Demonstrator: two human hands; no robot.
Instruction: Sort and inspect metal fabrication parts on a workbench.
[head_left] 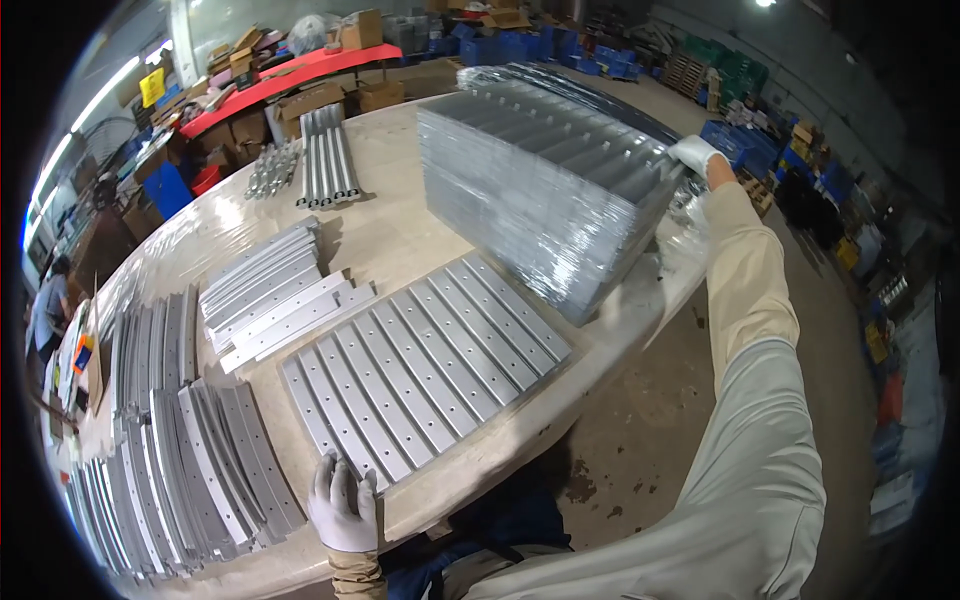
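Observation:
My left hand (343, 505), in a pale glove with grey-smudged fingertips, is at the near left corner of a row of grey metal slats (425, 360). Its fingers and thumb are apart and touch the slat ends. The slats lie flat side by side, with small holes along them. My right arm stretches far out to the right. There my right hand (697, 155), in a white glove, rests against the far right corner of a tall stack of metal slats (530, 200) wrapped in clear plastic film. Its fingers are too bright and partly hidden to make out.
Loose piles of metal strips (265, 290) and curved slats (190, 450) lie on the left of the pale table (390, 200). Metal tubes (326, 155) and small metal parts (270, 172) lie farther back. A red-topped bench (290, 75) stands behind; another person (50, 305) is far left.

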